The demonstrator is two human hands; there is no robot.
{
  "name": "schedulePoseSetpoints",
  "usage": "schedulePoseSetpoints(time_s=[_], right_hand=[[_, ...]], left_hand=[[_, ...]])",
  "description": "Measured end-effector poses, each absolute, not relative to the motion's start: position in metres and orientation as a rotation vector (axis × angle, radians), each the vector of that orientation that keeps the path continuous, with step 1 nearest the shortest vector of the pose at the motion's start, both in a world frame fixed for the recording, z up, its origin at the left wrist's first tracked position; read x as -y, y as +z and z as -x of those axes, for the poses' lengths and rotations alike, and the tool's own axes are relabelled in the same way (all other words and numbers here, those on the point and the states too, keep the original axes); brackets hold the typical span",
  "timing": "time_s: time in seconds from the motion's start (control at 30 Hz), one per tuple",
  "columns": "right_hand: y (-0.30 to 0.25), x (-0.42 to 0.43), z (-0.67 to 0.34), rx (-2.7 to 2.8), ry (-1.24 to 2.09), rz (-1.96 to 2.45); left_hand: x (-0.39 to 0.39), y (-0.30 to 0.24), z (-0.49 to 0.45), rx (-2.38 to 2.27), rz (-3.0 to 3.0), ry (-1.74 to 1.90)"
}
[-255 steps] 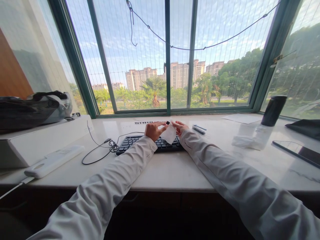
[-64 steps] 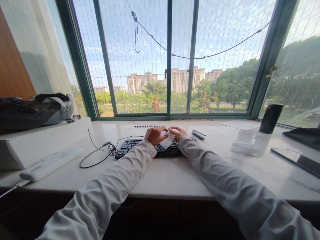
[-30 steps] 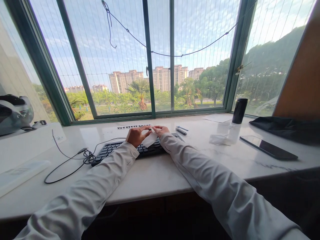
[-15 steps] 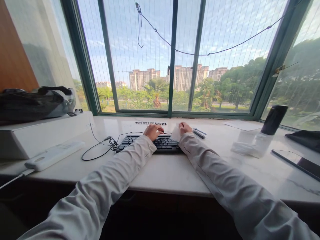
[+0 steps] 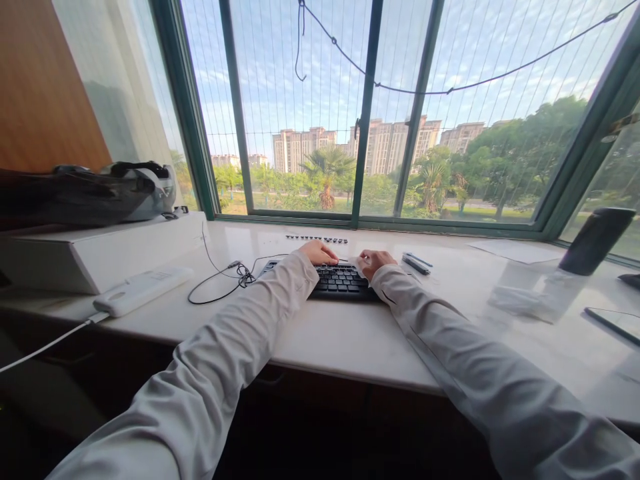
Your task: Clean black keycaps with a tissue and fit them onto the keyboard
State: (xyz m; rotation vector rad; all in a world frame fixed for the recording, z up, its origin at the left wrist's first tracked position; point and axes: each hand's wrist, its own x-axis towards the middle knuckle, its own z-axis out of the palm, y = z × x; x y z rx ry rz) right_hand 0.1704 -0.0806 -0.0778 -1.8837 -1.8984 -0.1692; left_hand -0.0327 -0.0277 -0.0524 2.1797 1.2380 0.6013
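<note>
A black keyboard (image 5: 340, 280) lies on the pale counter (image 5: 350, 333) under the window. My left hand (image 5: 318, 253) rests on its far edge with the fingers curled, thumb and fingertips pinched on something small I cannot make out. My right hand (image 5: 374, 261) sits at the keyboard's far right corner, fingers closed on a white wipe (image 5: 356, 266), which is mostly hidden under the hand. A short row of dark keycaps (image 5: 317, 239) lies just beyond the keyboard.
Two dark pens (image 5: 416, 263) lie right of the keyboard. A black tumbler (image 5: 595, 240), a clear plastic wrapper (image 5: 525, 297) and a phone (image 5: 613, 323) are at the right. At the left are a white box (image 5: 100, 257), a white power strip (image 5: 143, 291), a helmet (image 5: 145, 190) and a coiled cable (image 5: 225, 283).
Earlier both hands held the white wipe between them above the keyboard. Now the hands are apart and lower on the keyboard; the wipe is bunched under my right hand. The view swung right, then back left.
</note>
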Motion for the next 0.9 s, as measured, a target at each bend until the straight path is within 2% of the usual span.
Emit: schedulePoseSetpoints(time_s=[0.47,0.9], right_hand=[[-0.082,0.079,-0.171,1.934,-0.103,1.850],[-0.087,0.072,-0.171,1.915,-0.083,1.807]], left_hand=[[0.027,-0.059,0.026,-1.263,-2.208,0.566],[0.028,-0.055,0.026,-1.470,-2.122,0.544]])
